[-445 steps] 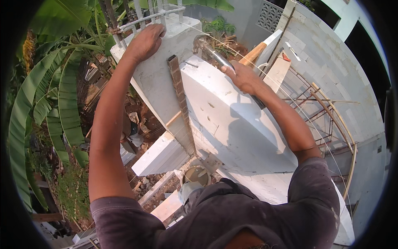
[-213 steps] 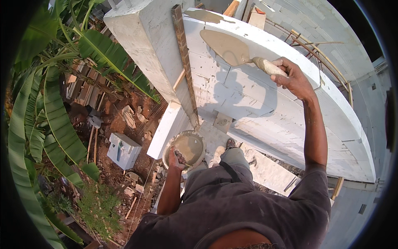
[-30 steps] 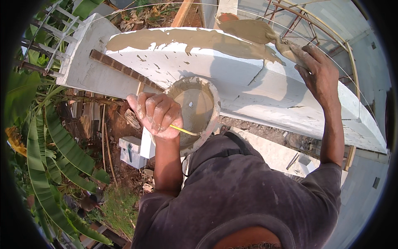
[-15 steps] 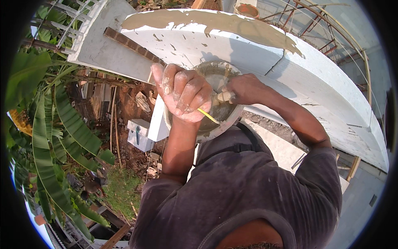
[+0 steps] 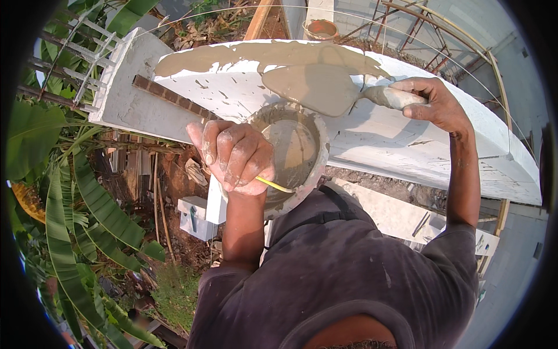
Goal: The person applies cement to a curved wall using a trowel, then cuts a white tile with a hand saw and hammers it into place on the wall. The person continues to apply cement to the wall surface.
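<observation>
My left hand (image 5: 239,156), dusted with dried mortar, is closed round the yellow handle (image 5: 274,185) of a mortar-caked bucket (image 5: 321,148). Grey wet mortar (image 5: 289,145) lies inside the bucket, which hangs against the near side of a curved white block wall (image 5: 372,136). In my right hand (image 5: 435,103) is the pale, crusted handle of a trowel (image 5: 388,96), gripped between thumb and fingers. Its broad blade, coated in mortar, is over the wall's top edge and points left. A smeared mortar layer (image 5: 224,57) covers the left part of that edge.
A concrete slab (image 5: 125,102) with a brown strip (image 5: 168,96) adjoins the wall at left. Banana leaves (image 5: 61,215) and a white box (image 5: 196,218) are below left. An orange-rimmed pot (image 5: 320,29) and metal rods (image 5: 427,32) stand beyond the wall. A pale board (image 5: 389,212) lies at right.
My right hand has lifted the trowel out of the bucket and swung it up and right, to the wall's top, with mortar on its blade. The left hand still grips the bucket's handle.
</observation>
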Tool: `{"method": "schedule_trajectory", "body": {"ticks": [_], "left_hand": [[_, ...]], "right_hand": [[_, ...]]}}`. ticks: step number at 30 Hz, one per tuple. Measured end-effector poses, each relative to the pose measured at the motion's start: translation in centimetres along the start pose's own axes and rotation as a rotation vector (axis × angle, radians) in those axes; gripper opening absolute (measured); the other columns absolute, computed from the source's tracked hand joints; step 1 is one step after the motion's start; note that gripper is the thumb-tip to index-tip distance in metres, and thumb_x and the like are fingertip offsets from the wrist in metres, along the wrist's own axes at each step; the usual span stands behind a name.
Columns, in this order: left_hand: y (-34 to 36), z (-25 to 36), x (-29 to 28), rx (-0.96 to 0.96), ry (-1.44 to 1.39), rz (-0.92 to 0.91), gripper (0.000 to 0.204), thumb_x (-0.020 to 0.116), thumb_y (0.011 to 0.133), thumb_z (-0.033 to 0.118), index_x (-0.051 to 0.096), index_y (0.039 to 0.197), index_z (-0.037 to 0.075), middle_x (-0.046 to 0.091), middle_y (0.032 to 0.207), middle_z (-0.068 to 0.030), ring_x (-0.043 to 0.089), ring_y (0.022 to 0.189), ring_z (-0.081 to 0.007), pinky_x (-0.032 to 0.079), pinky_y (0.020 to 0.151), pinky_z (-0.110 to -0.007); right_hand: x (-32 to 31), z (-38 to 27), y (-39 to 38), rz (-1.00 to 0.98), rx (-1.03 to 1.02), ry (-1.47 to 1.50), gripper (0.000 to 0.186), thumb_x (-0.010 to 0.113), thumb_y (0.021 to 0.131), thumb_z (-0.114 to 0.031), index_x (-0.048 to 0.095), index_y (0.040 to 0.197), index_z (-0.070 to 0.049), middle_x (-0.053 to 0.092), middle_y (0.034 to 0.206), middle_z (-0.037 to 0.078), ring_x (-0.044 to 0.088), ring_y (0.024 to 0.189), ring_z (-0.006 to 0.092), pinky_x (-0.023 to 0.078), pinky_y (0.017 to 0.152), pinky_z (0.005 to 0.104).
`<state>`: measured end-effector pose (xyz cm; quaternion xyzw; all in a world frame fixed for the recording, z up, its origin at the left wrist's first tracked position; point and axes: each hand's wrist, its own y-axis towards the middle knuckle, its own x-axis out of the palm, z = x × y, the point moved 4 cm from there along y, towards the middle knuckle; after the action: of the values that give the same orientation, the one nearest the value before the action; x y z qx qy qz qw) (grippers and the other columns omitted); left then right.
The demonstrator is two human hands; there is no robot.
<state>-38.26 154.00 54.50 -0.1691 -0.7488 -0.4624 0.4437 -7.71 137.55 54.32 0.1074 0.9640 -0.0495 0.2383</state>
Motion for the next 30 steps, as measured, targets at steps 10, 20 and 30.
{"method": "schedule_trajectory", "body": {"ticks": [10,20,30], "left_hand": [[-1.0,1.3,-2.0,0.000,-0.024,-0.008,0.054,0.041,0.107,0.042,0.048,0.065,0.008,0.043,0.046,-0.0022,0.051,0.034,-0.0123,0.039,0.031,-0.021],[-3.1,3.0,-7.2,-0.081,-0.163,0.144,0.056,0.048,0.105,0.045,0.051,0.064,0.008,0.048,0.046,-0.0033,0.051,0.033,-0.0124,0.040,0.031,-0.022],[-4.2,3.8,-9.9,-0.208,-0.142,0.242,0.061,0.044,0.104,0.053,0.051,0.065,0.007,0.049,0.046,-0.0036,0.051,0.031,-0.0110,0.041,0.030,-0.022]], "right_hand": [[-10.2,-0.4,-9.9,0.401,0.187,-0.760,0.053,0.081,0.075,-0.005,0.067,0.126,-0.008,0.068,0.115,0.007,0.066,0.103,0.0217,0.055,0.092,0.0358],[-7.5,-1.6,-13.6,0.549,0.236,-1.038,0.038,0.069,0.083,-0.013,0.066,0.119,-0.002,0.061,0.106,0.018,0.059,0.104,0.0359,0.049,0.090,0.0455],[-5.4,-1.3,-14.6,0.603,0.373,-1.025,0.041,0.070,0.085,-0.012,0.064,0.124,-0.005,0.058,0.113,0.016,0.059,0.106,0.0319,0.049,0.092,0.0425]]}}
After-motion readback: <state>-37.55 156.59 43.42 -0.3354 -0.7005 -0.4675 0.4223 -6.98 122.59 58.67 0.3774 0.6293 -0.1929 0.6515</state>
